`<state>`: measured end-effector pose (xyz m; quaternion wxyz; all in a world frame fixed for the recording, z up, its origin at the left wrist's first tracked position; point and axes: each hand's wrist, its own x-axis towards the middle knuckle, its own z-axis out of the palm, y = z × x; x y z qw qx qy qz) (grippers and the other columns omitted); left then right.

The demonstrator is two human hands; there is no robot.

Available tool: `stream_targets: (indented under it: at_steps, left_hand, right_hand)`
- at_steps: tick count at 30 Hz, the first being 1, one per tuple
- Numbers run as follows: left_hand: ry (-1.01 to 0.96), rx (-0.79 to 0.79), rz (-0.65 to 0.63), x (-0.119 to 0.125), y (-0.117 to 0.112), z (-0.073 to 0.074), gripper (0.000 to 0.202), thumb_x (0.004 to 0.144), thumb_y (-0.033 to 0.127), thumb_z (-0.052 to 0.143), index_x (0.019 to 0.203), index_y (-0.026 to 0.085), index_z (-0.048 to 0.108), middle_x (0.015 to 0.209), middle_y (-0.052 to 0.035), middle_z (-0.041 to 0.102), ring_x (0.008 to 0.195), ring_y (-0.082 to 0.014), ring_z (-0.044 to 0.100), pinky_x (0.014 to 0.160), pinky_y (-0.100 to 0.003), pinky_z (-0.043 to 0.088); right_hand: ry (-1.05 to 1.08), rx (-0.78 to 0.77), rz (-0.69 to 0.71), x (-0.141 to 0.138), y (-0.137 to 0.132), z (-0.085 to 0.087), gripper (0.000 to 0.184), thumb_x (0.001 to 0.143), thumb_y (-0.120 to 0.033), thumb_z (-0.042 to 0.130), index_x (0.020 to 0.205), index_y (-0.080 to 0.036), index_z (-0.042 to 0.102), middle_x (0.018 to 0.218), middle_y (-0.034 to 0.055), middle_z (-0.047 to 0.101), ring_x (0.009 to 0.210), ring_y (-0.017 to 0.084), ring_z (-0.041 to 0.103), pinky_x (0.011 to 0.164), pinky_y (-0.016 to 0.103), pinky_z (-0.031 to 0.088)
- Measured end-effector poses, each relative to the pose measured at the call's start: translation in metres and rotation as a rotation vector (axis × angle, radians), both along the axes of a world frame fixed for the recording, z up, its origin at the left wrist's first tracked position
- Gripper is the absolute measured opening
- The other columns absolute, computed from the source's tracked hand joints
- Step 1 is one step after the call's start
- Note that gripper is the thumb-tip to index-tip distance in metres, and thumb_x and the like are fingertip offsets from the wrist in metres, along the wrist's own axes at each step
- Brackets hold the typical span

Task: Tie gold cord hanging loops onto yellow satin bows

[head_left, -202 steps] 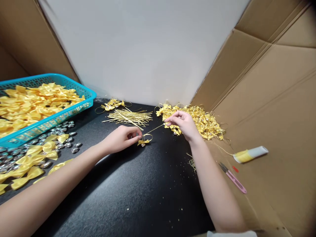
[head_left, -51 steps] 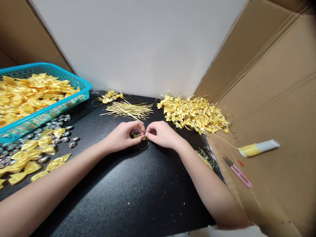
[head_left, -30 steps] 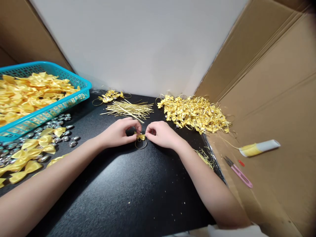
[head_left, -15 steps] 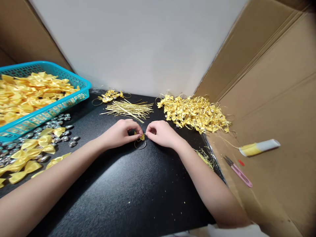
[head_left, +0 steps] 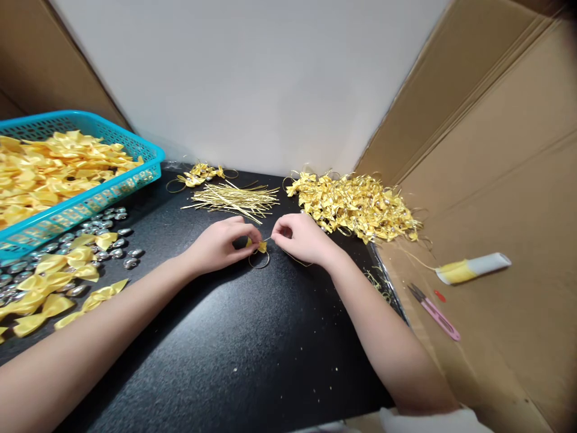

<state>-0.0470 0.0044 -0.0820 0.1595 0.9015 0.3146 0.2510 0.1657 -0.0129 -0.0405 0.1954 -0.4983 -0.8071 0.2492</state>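
My left hand [head_left: 223, 243] is closed in a pinch on a small yellow ribbon bow [head_left: 262, 246], over the middle of the black table. A thin gold loop [head_left: 259, 267] hangs below the bow. My right hand [head_left: 304, 239] pinches a thin gold cord [head_left: 267, 239] that stretches from the bow; another length of it trails under the palm. Fingertips hide where cord and bow meet. Just beyond my hands lies a bundle of cut gold cords [head_left: 237, 198].
At left, a blue basket [head_left: 161, 155] holds many yellow bows; loose bows [head_left: 56, 304] and silver beads [head_left: 130, 263] lie before it. A finished-looking heap of looped bows [head_left: 351, 207] sits back right. Pink thread snips [head_left: 435, 313] and a yellow thread spool [head_left: 453, 272] lie on cardboard at right.
My right hand has drawn slightly away to the right, so more gold cord shows between the hands. My left hand stays pinched on the bow, barely moved.
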Motion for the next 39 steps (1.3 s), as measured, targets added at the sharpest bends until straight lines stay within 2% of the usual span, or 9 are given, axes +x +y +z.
stream_targets:
  at_steps: [10, 19, 29, 39]
  left_hand:
    - [-0.036, 0.125, 0.04, 0.003, -0.002, -0.008, 0.011, 0.089, 0.027, 0.055, 0.089, 0.02, 0.063, 0.079, -0.0018, 0.068, 0.075, -0.0156, 0.062, 0.066, -0.025, 0.049]
    - [-0.014, 0.272, 0.095, 0.004, -0.002, -0.01, 0.015, 0.091, 0.028, 0.053, 0.084, 0.02, 0.064, 0.073, -0.0017, 0.068, 0.066, -0.0156, 0.059, 0.06, -0.025, 0.046]
    - [0.015, 0.217, 0.109, 0.007, -0.004, -0.009, 0.012, 0.087, 0.024, 0.053, 0.086, 0.02, 0.065, 0.075, -0.0021, 0.07, 0.07, -0.0173, 0.059, 0.064, -0.027, 0.048]
    - [0.006, 0.204, 0.047, 0.007, -0.004, -0.011, 0.015, 0.087, 0.023, 0.054, 0.079, 0.02, 0.066, 0.072, -0.0021, 0.071, 0.067, -0.0177, 0.055, 0.064, -0.029, 0.045]
  right_hand:
    - [0.038, 0.012, 0.037, 0.005, 0.0, 0.004, 0.012, 0.081, -0.017, 0.056, 0.073, -0.016, 0.066, 0.076, 0.0012, 0.068, 0.068, 0.011, 0.057, 0.069, 0.025, 0.041]
    - [0.085, 0.017, 0.038, 0.008, -0.001, 0.009, 0.011, 0.079, -0.016, 0.057, 0.072, -0.015, 0.065, 0.074, 0.0017, 0.067, 0.068, 0.011, 0.058, 0.067, 0.024, 0.042]
    - [0.112, -0.006, 0.072, 0.005, -0.003, 0.011, 0.012, 0.079, -0.015, 0.055, 0.072, -0.016, 0.064, 0.074, 0.0009, 0.067, 0.068, 0.01, 0.058, 0.067, 0.023, 0.043]
    - [0.118, 0.006, 0.047, 0.007, -0.003, 0.013, 0.011, 0.079, -0.016, 0.057, 0.071, -0.016, 0.064, 0.073, 0.0006, 0.066, 0.068, 0.011, 0.058, 0.067, 0.023, 0.043]
